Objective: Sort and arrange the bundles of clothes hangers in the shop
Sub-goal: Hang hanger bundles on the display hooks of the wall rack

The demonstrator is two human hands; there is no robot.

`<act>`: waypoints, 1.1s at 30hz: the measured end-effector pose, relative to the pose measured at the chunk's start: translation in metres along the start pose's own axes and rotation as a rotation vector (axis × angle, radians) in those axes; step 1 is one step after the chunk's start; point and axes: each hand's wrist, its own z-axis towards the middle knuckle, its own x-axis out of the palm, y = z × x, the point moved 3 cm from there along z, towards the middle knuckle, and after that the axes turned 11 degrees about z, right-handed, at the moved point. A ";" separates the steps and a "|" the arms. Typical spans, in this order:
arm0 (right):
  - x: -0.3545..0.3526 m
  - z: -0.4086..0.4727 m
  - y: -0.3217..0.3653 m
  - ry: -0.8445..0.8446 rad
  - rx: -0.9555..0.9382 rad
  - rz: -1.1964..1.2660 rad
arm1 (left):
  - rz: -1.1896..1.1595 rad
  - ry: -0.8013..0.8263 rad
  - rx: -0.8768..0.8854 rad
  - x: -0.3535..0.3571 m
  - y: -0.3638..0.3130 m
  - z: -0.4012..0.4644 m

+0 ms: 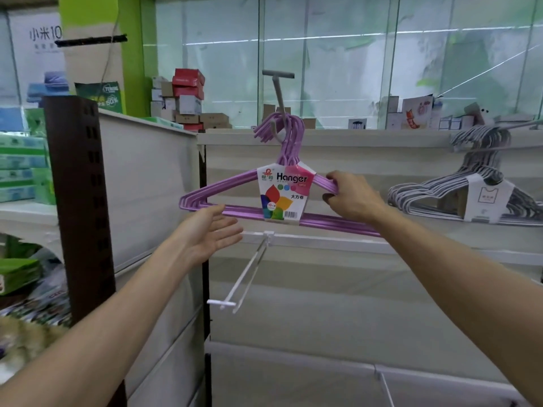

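- Head view shows a bundle of purple plastic clothes hangers point(235, 211), banded by a white printed "Hanger" card label point(286, 189), hanging by its hooks on a grey T-ended display peg point(278, 92) above the pale slatted shop wall panel point(323, 289).
- Its long axis runs roughly left to right across the view, with the right end sloping slightly lower; the hooks point up to the peg.
- The right hand point(351, 196) is the grip in use: fingers and thumb are curled round the bundle's right shoulder, just right of the label.
- The left hand point(210, 235) is spread, fingers straight and palm turned up, just below the bundle's bottom bar near its left end; whether it touches the bar cannot be told.
- From the right grip the bulk of the bundle lies to the left, so the weight hangs off to that side, and the left hand is the nearer one to steady it.
- A bare white wire display hook point(246, 274) sticks out from the panel below the bundle, between the two forearms.
- A bundle of grey-white hangers with a white label point(440, 198) hangs well apart to the right on its own peg.
- Judging from this, the bundle is either just seated on the peg or about to be lifted off; either way the hooks must travel along the peg's line.
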 end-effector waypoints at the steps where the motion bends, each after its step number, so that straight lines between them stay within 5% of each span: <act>1: -0.003 -0.003 0.002 -0.011 -0.013 -0.004 | 0.051 -0.003 0.018 0.001 -0.001 -0.005; 21: -0.034 -0.088 -0.020 -0.136 -0.120 -0.011 | 0.648 -0.051 0.581 0.047 -0.023 -0.069; 27: -0.026 -0.063 -0.011 -0.118 -0.169 -0.130 | 1.191 -0.279 0.923 0.042 -0.046 -0.034; 33: -0.005 -0.031 0.007 0.002 -0.160 -0.230 | 1.470 -0.266 0.817 0.034 -0.058 0.014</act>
